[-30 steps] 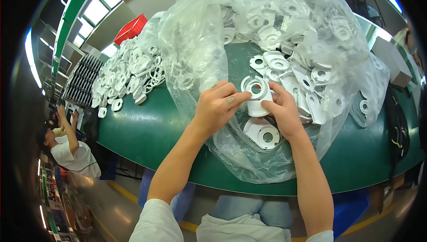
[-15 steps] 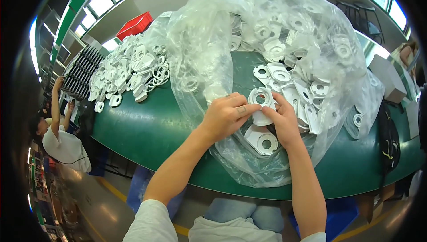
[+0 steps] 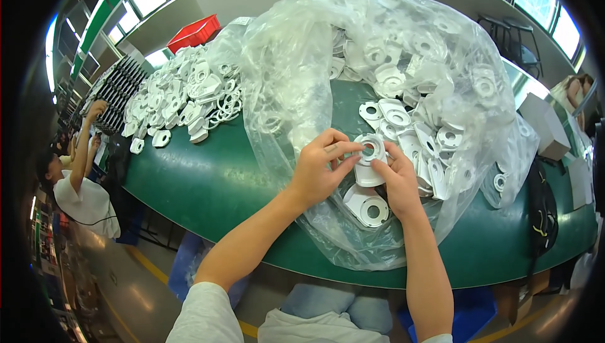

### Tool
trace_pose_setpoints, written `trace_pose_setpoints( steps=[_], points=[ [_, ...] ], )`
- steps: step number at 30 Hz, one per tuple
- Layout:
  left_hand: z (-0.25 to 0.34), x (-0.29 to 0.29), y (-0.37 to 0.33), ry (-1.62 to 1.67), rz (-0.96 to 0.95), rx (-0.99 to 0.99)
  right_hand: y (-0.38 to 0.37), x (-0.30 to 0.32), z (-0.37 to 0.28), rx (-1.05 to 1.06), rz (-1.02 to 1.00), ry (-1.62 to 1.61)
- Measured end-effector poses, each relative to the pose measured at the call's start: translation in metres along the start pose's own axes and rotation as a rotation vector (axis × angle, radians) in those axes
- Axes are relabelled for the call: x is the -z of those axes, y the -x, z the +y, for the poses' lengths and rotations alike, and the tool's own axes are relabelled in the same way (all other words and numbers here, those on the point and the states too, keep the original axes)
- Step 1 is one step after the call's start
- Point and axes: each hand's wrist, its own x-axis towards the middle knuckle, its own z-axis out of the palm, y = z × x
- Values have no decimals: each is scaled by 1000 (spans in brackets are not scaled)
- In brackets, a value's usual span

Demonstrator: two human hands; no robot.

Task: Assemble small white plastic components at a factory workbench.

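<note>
White plastic ring part [image 3: 368, 157] is held above a green table [image 3: 208, 182], pinched between the left hand [image 3: 321, 169] at 9 o'clock and the right hand [image 3: 397, 182] at 4 o'clock, both closed on its rim. Below it, at 6 o'clock, a similar flanged part [image 3: 370, 207] is seen lying on a clear plastic bag [image 3: 296, 78]. At 10 o'clock, a loose heap of white parts [image 3: 179, 94] is spread.
</note>
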Motion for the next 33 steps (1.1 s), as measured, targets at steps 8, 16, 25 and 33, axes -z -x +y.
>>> trace_pose_setpoints(
  steps=[8,16,25,33],
  points=[
    [-3,1,0,-15,-56,-20,2,-1,-4,-42,15,-105],
    [-1,0,1,-36,-85,-42,2,-4,-1,-6,22,27],
    [-2,1,-2,94,26,63,3,-4,2,47,4,89],
    [-5,2,2,500,-72,440,7,-6,-3,127,-4,223]
  ],
)
